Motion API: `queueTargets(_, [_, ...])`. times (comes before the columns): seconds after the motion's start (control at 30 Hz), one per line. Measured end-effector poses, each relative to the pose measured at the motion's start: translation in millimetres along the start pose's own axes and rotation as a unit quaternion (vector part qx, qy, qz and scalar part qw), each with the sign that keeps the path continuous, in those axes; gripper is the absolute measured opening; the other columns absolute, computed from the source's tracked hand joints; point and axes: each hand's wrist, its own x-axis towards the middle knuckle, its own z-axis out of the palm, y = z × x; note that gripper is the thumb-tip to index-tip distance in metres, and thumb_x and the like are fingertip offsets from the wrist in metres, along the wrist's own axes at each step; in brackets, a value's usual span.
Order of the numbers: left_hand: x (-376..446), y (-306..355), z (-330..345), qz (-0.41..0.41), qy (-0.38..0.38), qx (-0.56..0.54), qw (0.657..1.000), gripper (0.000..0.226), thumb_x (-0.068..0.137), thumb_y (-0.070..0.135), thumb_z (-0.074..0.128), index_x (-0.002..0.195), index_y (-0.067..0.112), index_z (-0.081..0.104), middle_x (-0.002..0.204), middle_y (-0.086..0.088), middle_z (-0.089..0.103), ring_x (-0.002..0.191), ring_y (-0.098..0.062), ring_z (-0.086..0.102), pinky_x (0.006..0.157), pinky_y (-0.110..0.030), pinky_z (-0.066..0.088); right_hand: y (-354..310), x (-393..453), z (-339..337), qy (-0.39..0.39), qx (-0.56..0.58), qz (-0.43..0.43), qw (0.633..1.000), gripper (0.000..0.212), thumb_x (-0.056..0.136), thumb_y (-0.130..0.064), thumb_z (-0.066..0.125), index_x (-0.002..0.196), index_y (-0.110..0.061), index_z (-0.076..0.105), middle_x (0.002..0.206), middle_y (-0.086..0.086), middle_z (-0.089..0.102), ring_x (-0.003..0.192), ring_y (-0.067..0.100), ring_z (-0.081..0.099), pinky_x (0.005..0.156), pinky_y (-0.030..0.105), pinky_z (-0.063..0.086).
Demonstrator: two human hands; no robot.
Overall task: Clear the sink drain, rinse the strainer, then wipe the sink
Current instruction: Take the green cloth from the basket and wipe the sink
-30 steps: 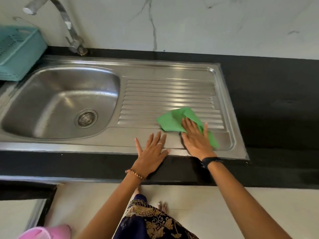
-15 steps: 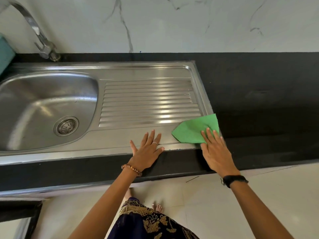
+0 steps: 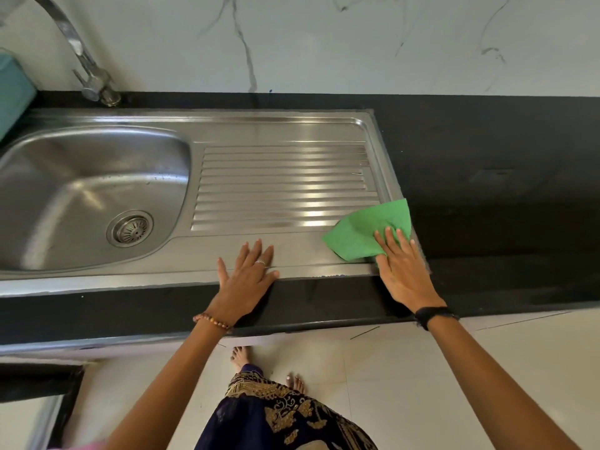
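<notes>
The right hand [image 3: 404,274] lies flat with its fingers [image 3: 391,240] straight and spread, pressing down on a green cloth [image 3: 363,232] at the near right corner of the steel sink [image 3: 292,131]; nothing is curled round the cloth, the fingers simply bear on it. Most of the cloth spreads out beyond and to the left of those fingertips, over the end of the ribbed draining board [image 3: 282,186], and its far right corner reaches just over the sink's right rim onto the black worktop [image 3: 487,164]. The left hand [image 3: 246,280] rests palm down on the sink's flat front rim, fingers [image 3: 256,251] straight and relaxed, holding nothing; a ring shows on one finger, and a beaded bracelet [image 3: 212,321] circles that wrist. A dark band [image 3: 433,315] sits on the right wrist. Well to the left of the left fingers, the strainer [image 3: 131,229] is seated in the drain at the bottom of the basin [image 3: 81,190]. Beyond the basin, the tap [image 3: 84,64] rises from the back edge of the worktop against a veined white wall [image 3: 324,40], with the edge of a teal basket [image 3: 13,92] to its left. Below the worktop, bare feet [image 3: 240,355] stand on a pale tiled floor [image 3: 422,368].
</notes>
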Motion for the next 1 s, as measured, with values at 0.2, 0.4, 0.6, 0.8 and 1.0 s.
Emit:
queueTargets(0.2, [-7.0,-19.2,-10.9,-0.032,0.026,0.006,0.999,0.056,0.097,0.043,0.024,0.146,0.027,0.004,0.157,0.003,-0.007,0.143,-0.018,-0.012,0.108,-0.057,-0.016,-61.2,-7.1,10.6,0.003,-0.057,-0.061,0.997,0.054,0.098,-0.031,0.02,0.147,-0.012,0.012,0.156,0.015,0.013,0.146,0.022,0.006,0.118,0.037,-0.007])
queueTargets(0.4, [-18.4,-28.5,-22.7,-0.072,0.097,-0.012,0.993,0.052,0.099,0.028,0.026,0.147,0.02,0.005,0.158,0.002,-0.004,0.144,-0.015,-0.009,0.11,-0.057,-0.013,-148.1,-0.9,32.4,-0.029,-0.011,-0.144,0.989,0.055,0.097,-0.034,0.021,0.148,-0.012,0.014,0.157,0.017,0.009,0.146,0.025,0.003,0.12,0.04,-0.004])
queueTargets(0.6, [-28.0,-66.6,-37.6,-0.158,0.121,-0.018,0.98,0.061,0.095,0.032,0.036,0.147,0.017,0.006,0.158,-0.003,-0.002,0.144,-0.018,-0.008,0.11,-0.058,-0.011,-208.0,13.7,43.8,-0.05,0.018,-0.246,0.968,0.053,0.097,-0.031,0.028,0.147,-0.014,0.021,0.156,0.018,0.015,0.146,0.024,0.01,0.121,0.038,0.001])
queueTargets(0.8, [-42.1,-108.1,-49.7,-0.223,0.104,0.006,0.969,0.085,0.082,0.066,0.036,0.147,0.019,0.008,0.156,-0.015,-0.012,0.143,-0.026,-0.013,0.11,-0.056,-0.011,-135.8,9.8,26.5,-0.033,0.032,-0.234,0.971,0.052,0.096,-0.025,0.031,0.146,-0.012,0.023,0.154,0.007,0.026,0.143,0.017,0.022,0.118,0.03,0.008])
queueTargets(1.0, [-57.6,-135.2,-53.9,-0.246,0.118,0.03,0.962,0.085,0.08,0.07,0.029,0.146,0.018,0.016,0.156,-0.013,0.007,0.144,-0.027,-0.004,0.11,-0.061,-0.008,-78.4,0.1,11.4,-0.057,0.029,-0.176,0.982,0.051,0.099,-0.022,0.03,0.147,-0.016,0.016,0.156,0.004,0.019,0.145,0.017,0.015,0.12,0.034,0.006])
